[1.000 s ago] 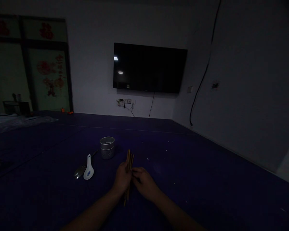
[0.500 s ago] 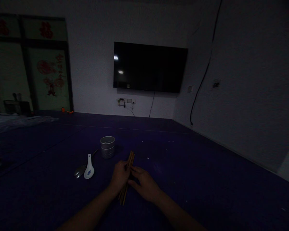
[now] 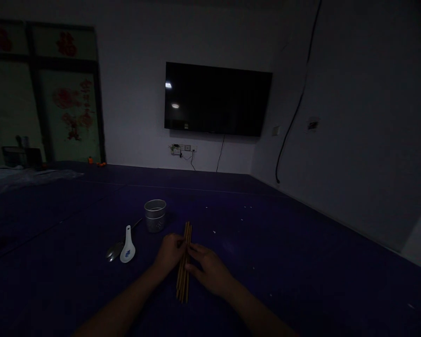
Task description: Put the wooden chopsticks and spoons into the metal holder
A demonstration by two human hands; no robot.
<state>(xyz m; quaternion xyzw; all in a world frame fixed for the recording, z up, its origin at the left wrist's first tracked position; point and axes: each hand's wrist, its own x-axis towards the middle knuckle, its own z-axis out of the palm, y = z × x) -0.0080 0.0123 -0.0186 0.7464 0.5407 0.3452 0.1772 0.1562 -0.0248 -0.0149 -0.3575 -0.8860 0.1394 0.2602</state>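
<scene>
A bundle of several wooden chopsticks [image 3: 183, 280] lies lengthwise between my hands, its far ends pointing away from me. My left hand [image 3: 170, 255] grips the bundle from the left, with thumb and fingers closed around it. From the other side, my right hand [image 3: 210, 267] presses its fingertips and thumb to the chopsticks. Left of my hands, a white soup spoon [image 3: 128, 250] with a blue mark rests on the purple surface, beside a metal spoon [image 3: 114, 252] partly hidden behind it. A grey perforated metal cup [image 3: 155, 217] stands upright just beyond.
The dark purple surface [image 3: 294, 243] has small white scraps on it. Crumpled clear plastic [image 3: 38, 177] lies at the far left. A black television [image 3: 217, 100] hangs on the back wall, and a dark cable [image 3: 290, 128] hangs along the right wall.
The chopsticks have turned more upright in view, and their near ends have swung right and spread slightly. My left hand has shifted a little left; both hands stay at the bundle.
</scene>
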